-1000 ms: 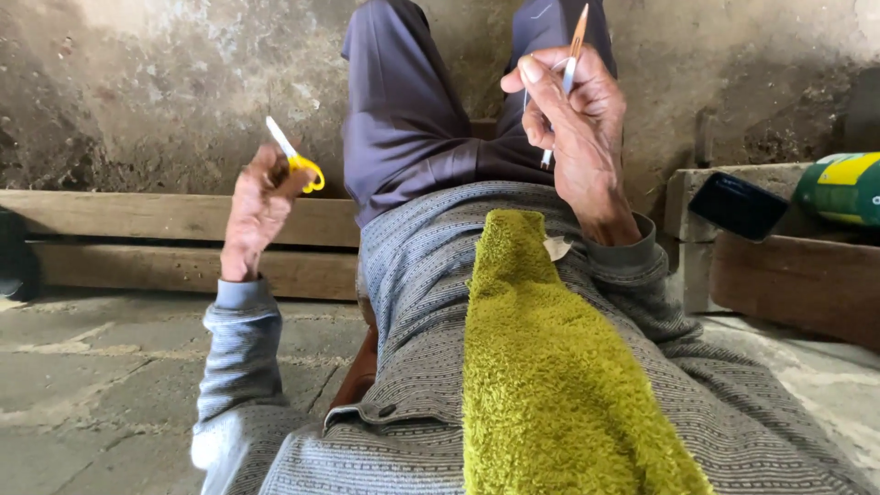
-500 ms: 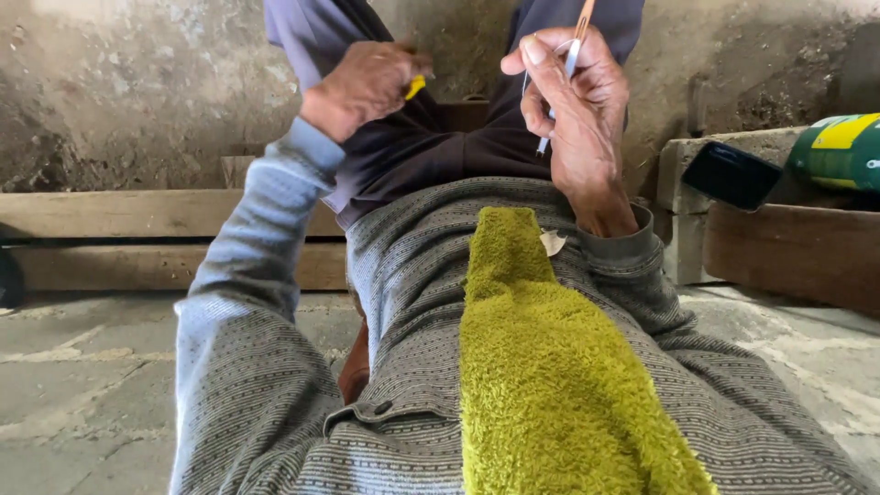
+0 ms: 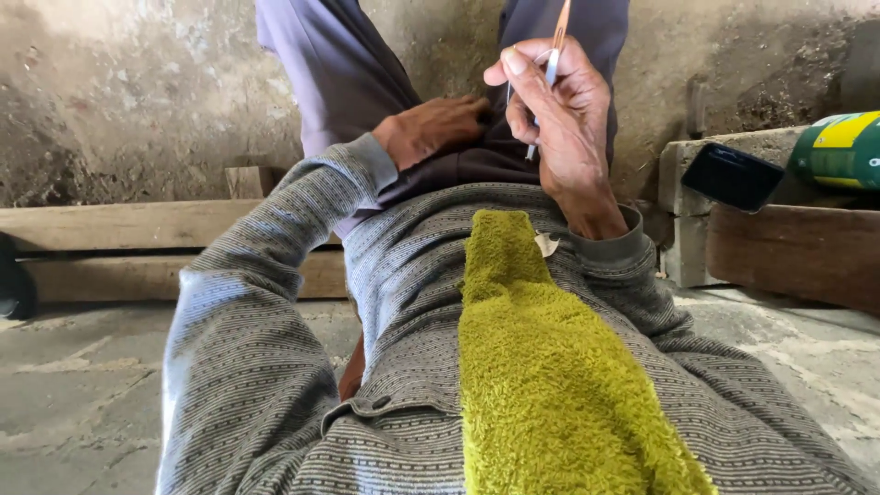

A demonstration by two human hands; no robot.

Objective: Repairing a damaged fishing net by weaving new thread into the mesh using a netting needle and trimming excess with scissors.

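Thin orange-brown stick (image 3: pixel 558 26) with a slim white rod (image 3: pixel 544 87) beside it, both upright and pinched between thumb and bent fingers (image 3: pixel 522 110) of the right hand (image 3: pixel 564 128), raised in front of the purple trouser legs (image 3: pixel 348 73), stick's top running out of view. Left hand (image 3: pixel 431 126) resting lower on the dark trouser lap, knuckles up, fingers curled down against the cloth; whether anything sits inside that hand cannot be told. Grey striped knitted sweater (image 3: pixel 275 302) covering both arms and the torso, with a yellow-green terry towel (image 3: pixel 541 367) draped down the chest and a small pale tag (image 3: pixel 547 244) at its upper edge. Likely risk: the two thin pieces slipping or crossing in the pinch, since only fingertips hold them and nothing supports them from below; a fall would land them in the lap folds or on the floor. To the right, a black flat phone-like slab (image 3: pixel 731 174) leaning on a pale stone block (image 3: pixel 697 197), a green and yellow cylindrical can (image 3: pixel 839 151) lying on its side above a dark wooden board (image 3: pixel 793 252). To the left, weathered wooden planks (image 3: pixel 119 229) along a rough, stained plaster wall (image 3: pixel 128 92), cracked concrete floor (image 3: pixel 73 385) below.
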